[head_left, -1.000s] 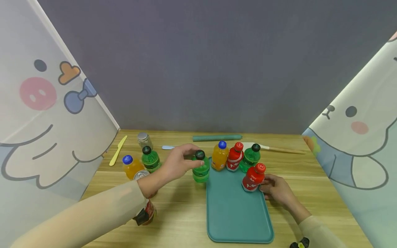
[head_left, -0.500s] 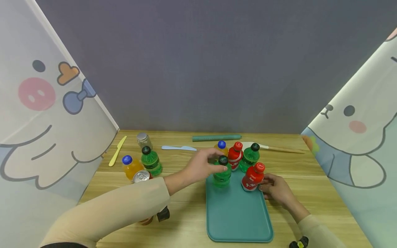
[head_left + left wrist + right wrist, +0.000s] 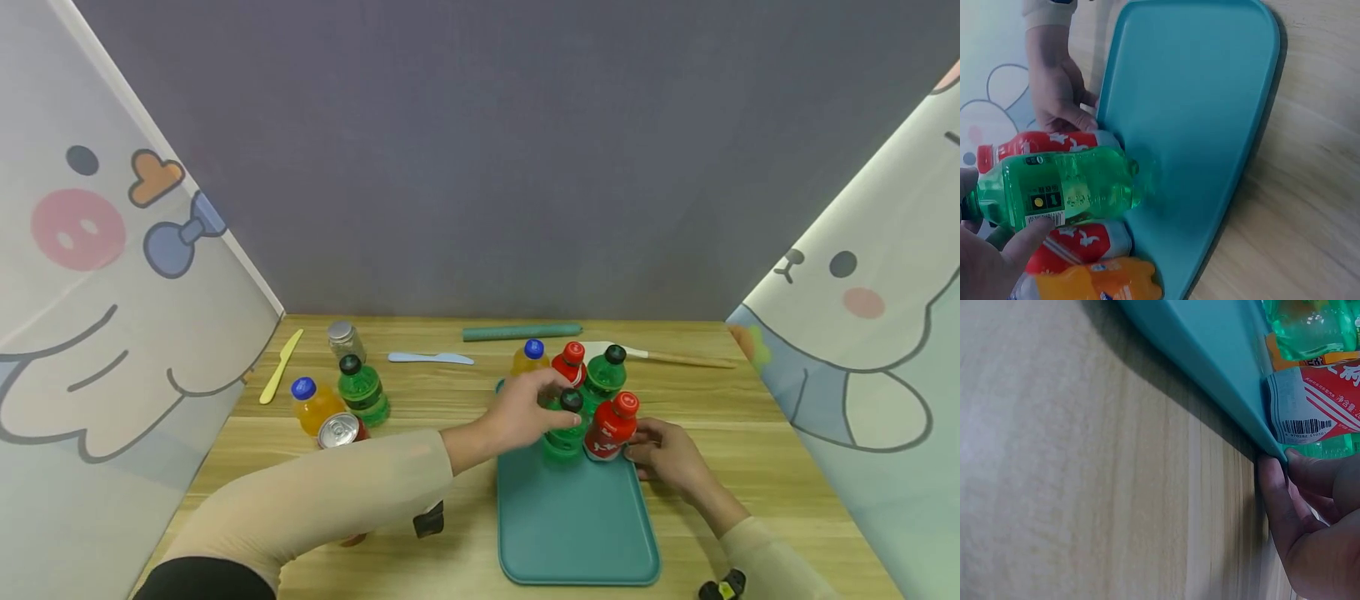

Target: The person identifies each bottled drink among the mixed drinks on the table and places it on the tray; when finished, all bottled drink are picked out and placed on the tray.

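Observation:
Over the upper part of the teal tray (image 3: 577,533), my left hand (image 3: 525,412) grips a green bottle (image 3: 1079,187) with a black cap around its upper part. Beside it on the tray stands a red bottle (image 3: 611,429), with another red bottle (image 3: 570,362), a second green bottle (image 3: 605,373) and an orange bottle (image 3: 529,358) behind. With thumb and fingers, my right hand (image 3: 667,454) pinches the tray's right edge, close to the nearer red bottle. In the right wrist view the tray rim lies between thumb and fingers.
At the left stand an orange bottle (image 3: 315,407), a green bottle (image 3: 363,392), a can (image 3: 340,429) and a lidded jar (image 3: 346,340). A yellow knife (image 3: 281,367), blue knife (image 3: 431,358), teal stick (image 3: 521,332) and spatula (image 3: 675,358) lie along the back.
My left hand has carried the green bottle rightward, from beside the tray to over it, near the front red bottle. The right hand has stayed at the tray's edge.

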Demonstrator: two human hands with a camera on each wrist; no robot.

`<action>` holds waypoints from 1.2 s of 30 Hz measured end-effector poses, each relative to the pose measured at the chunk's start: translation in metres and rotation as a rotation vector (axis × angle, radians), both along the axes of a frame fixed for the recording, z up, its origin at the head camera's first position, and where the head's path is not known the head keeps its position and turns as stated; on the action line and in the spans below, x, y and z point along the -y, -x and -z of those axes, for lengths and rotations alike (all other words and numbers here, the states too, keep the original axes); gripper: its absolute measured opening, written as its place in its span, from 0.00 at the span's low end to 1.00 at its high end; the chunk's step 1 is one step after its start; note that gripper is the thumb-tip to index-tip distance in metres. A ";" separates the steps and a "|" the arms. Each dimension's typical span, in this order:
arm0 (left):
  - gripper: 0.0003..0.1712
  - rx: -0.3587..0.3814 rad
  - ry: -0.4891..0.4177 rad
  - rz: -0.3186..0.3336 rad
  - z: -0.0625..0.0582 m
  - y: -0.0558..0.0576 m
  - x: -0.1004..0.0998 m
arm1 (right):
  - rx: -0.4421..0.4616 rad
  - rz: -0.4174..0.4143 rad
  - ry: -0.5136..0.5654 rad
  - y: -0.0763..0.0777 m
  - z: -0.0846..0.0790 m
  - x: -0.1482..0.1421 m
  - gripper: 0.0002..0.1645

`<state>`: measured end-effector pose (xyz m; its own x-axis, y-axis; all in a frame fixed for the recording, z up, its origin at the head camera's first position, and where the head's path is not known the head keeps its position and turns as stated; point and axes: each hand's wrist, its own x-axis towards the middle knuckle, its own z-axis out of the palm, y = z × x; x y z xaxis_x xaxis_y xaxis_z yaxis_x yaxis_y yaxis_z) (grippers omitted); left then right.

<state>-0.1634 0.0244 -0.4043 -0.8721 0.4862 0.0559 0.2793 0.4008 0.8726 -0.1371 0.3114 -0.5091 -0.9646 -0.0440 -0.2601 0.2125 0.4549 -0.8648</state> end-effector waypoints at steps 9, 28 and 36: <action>0.19 -0.004 0.017 -0.012 0.010 -0.004 -0.009 | -0.003 -0.007 -0.001 0.001 0.001 0.000 0.30; 0.19 -0.004 0.047 0.011 0.016 -0.006 -0.015 | 0.006 0.004 0.000 0.002 0.004 0.000 0.27; 0.19 0.053 0.050 0.044 0.014 -0.002 -0.013 | 0.000 0.005 0.000 0.003 0.006 -0.002 0.27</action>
<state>-0.1618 0.0369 -0.4178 -0.8507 0.5254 -0.0149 0.2517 0.4321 0.8660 -0.1403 0.3133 -0.5150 -0.9648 -0.0390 -0.2599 0.2147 0.4536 -0.8650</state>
